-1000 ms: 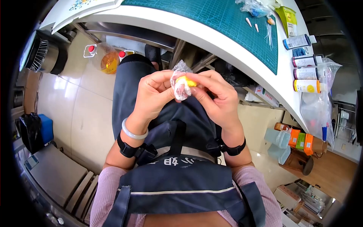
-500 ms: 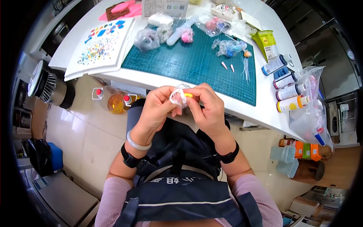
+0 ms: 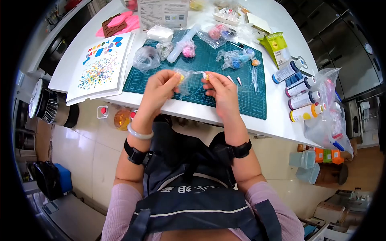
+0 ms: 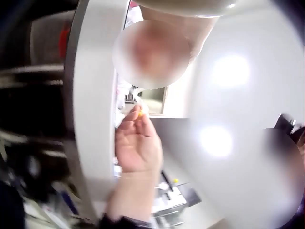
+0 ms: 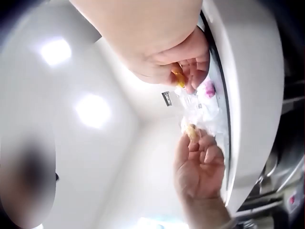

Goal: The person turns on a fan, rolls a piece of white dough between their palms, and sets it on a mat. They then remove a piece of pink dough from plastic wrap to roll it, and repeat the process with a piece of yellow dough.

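My left hand (image 3: 161, 90) and my right hand (image 3: 223, 91) are raised above the near edge of the green cutting mat (image 3: 241, 100), a short gap apart. Between finger and thumb, my right hand pinches a small soft yellow piece (image 5: 179, 77). The left fingertips pinch a clear plastic wrap (image 3: 185, 86) with a pale yellow lump (image 5: 192, 133) in it. A thin whitish strand of the wrap stretches across toward the right fingertips in the head view. In the left wrist view, a blurred disc hides much of the left hand.
Several colour bottles (image 3: 303, 113) line the table's right side beside a green pouch (image 3: 275, 46). Wrapped blue (image 3: 240, 58) and pink (image 3: 188, 50) lumps lie on the mat, with two pale cones (image 3: 239, 81). A white board of coloured bits (image 3: 98, 76) lies left.
Both hands have risen from over the lap to above the mat and drawn apart, stretching the plastic wrap between them. The head view has tilted up, showing more of the table.
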`<state>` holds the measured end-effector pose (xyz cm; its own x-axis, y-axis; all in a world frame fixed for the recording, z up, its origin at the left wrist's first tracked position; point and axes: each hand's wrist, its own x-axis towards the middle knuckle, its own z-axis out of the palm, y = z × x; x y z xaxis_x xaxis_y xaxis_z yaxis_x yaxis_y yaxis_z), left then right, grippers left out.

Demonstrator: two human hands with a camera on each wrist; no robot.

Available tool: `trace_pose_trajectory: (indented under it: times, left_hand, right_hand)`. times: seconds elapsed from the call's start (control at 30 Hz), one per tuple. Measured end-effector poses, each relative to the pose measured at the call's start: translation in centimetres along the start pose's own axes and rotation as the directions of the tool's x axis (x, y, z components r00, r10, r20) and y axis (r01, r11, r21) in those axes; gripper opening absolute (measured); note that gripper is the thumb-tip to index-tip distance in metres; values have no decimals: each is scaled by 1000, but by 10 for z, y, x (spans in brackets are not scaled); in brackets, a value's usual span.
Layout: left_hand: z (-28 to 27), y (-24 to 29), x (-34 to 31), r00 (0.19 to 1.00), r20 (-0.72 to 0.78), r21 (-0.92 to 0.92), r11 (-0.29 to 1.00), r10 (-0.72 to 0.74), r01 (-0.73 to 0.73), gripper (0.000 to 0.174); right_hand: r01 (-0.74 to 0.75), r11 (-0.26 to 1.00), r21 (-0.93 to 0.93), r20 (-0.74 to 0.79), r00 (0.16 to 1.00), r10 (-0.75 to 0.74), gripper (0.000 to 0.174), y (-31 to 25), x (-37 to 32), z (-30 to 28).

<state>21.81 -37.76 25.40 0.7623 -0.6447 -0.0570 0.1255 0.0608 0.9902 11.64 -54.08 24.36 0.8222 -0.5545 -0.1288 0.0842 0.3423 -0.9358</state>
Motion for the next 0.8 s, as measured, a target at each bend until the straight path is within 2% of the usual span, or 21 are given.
trace_pose_trajectory:
  times: [0.03,0.07,0.1,0.13,0.2,0.23,0.27,0.33,0.43,0.47,0.53,0.57,0.6,0.63,0.67,0.7,0.73,0.77,0.8]
  left_hand:
    - [-6,-17,14,978,-60,172,967,202,-189,13]
    - [-10,-21,16,977,-58,170,967,204,-192,13]
    - [-14,-22,17,903,-89,538,784,420,-311,12]
    - [-17,-23,17,792,-31,822,466,610,-327,13]
    - [-21,-22,18,807,-31,858,430,590,-281,18]
    - [-21,-24,20,782,-50,893,378,621,-243,19]
    - [-21,-26,20,756,-67,923,328,651,-200,20]
    - [-23,-28,18,744,-72,929,317,664,-193,21]
    - [-25,-23,12,739,-75,940,296,669,-172,23]
    - [-27,-21,9,751,-84,945,292,655,-149,24]
    - [-31,-21,7,744,-87,949,283,663,-141,25]
    - [-33,-21,7,740,-87,952,275,666,-135,26]
    - [-37,-24,9,738,-88,952,274,668,-134,26]
    - [-41,-27,11,763,-114,923,352,636,-155,28]
    - [-44,-27,13,786,-135,887,426,603,-175,30]
    - [-46,-26,14,784,-129,888,423,607,-181,30]
    - [-47,-25,14,817,-162,856,491,553,-162,34]
    - [-46,-22,13,847,-191,820,555,496,-140,38]
    - [-45,-22,11,848,-181,824,548,499,-147,38]
  right_hand:
    - [163,973,-164,24,987,-162,23,8,7,1]
    - [321,893,-315,76,946,-314,24,10,10,6]
    - [453,723,-522,125,879,-460,23,12,10,8]
    - [452,723,-523,124,879,-460,23,12,7,11]
    - [411,469,-781,269,901,-341,21,12,2,18]
    - [608,252,-753,441,750,-493,17,18,3,19]
    - [609,249,-753,443,750,-492,17,21,2,18]
    - [662,59,-747,554,669,-496,14,25,-6,15]
    - [710,9,-704,645,644,-412,14,20,-26,3]
    - [713,5,-701,648,640,-413,14,15,-37,-3]
    - [775,153,-613,672,614,-414,15,6,-64,-16]
    - [778,152,-610,675,610,-415,15,5,-74,-23]
    - [751,251,-611,613,649,-450,15,4,-84,-31]
    - [718,349,-603,545,689,-478,15,4,-93,-36]
    - [720,345,-602,545,686,-482,15,2,-102,-39]
    - [648,447,-616,465,758,-457,13,1,-111,-42]
    - [564,547,-619,380,824,-420,12,1,-120,-45]
    - [564,549,-617,372,824,-427,12,4,-125,-48]
    - [456,674,-581,290,890,-351,14,9,-129,-51]
